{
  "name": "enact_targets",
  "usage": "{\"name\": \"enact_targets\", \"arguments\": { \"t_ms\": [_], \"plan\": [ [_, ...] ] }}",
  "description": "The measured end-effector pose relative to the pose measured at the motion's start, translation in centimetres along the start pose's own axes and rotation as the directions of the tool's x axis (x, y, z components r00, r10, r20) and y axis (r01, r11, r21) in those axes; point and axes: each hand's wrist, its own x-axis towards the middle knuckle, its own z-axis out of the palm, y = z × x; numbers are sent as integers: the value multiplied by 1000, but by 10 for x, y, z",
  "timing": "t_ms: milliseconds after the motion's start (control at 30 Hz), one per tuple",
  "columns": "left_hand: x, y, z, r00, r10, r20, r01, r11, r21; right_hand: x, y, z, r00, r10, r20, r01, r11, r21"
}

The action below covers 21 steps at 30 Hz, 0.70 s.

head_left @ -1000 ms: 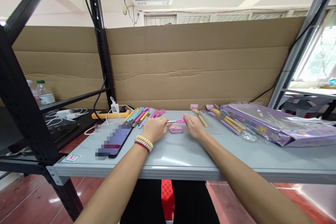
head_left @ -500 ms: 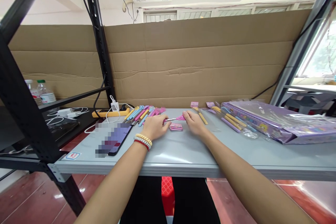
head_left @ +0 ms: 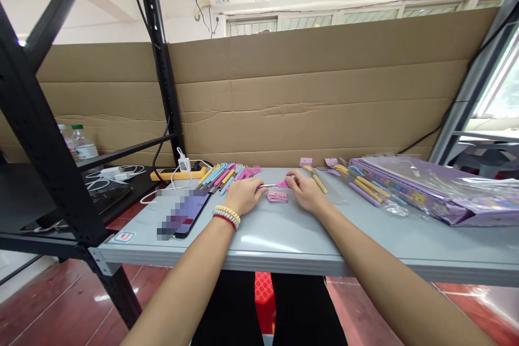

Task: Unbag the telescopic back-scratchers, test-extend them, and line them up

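Observation:
My left hand (head_left: 244, 194), with coiled bands at the wrist, is closed round the pink handle of a back scratcher (head_left: 283, 184). Its thin metal rod points right, ending in a pink claw head. At that head's right edge are the curled fingers of my right hand (head_left: 306, 190), seemingly pinching it; the exact contact is hard to see. Just below the rod lies a small stack of pink printed cards (head_left: 278, 197). Beyond my left hand, several back scratchers (head_left: 221, 175) in yellow, blue, pink and purple lie side by side.
On the right are bagged back scratchers (head_left: 367, 189) with pink cards and a purple box (head_left: 430, 189) in clear film. A phone (head_left: 193, 213) lies left, before a yellow power strip (head_left: 178, 174). Cardboard (head_left: 308, 102) walls the back of the grey table (head_left: 284, 232).
The whole view has shifted slightly, so things sit a little further right. My left hand keeps its hold on the back scratcher; my right fingers have barely moved at its claw head.

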Motion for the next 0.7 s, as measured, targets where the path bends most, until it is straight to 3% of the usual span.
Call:
{"name": "enact_targets", "arguments": {
  "t_ms": [200, 333, 567, 700],
  "plan": [
    [2, -3, 1, 996, 49, -69, -43, 996, 82, -3, -6, -1, 995, -95, 41, 98, 993, -67],
    [3, -1, 1, 986, 105, -132, -85, 985, 148, -4, -6, 4, 975, -222, 2, 220, 965, -144],
    [3, 6, 3, 975, 176, -139, -142, 964, 226, -2, -6, 10, 885, -454, -100, 382, 833, -400],
    [3, 7, 3, 977, 177, -115, -151, 966, 209, -2, -8, 10, 836, -531, -136, 425, 784, -453]
  ]
}}
